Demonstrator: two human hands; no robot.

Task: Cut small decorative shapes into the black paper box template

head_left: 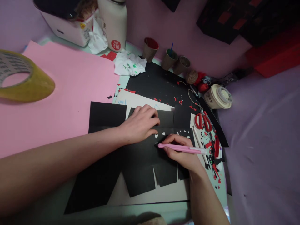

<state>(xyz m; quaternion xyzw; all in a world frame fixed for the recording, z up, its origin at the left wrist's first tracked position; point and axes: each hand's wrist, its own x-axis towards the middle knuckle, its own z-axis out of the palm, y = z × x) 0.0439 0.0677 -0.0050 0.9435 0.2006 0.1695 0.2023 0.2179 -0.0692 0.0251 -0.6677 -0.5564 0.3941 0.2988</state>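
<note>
Fingers of the right hand [187, 160] are wrapped round a pink pen-shaped tool [191, 149] over creased black card [140, 154] on the pale green bench [173, 211]. It is best pressed flat by the left hand [140, 123], loosely bent, empty.

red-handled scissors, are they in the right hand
No, the scissors lie near paper scraps while the right hand grips a pink pen.

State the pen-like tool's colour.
The pen-like tool is pink with a whitish rear end, best seen in the head view.
</note>
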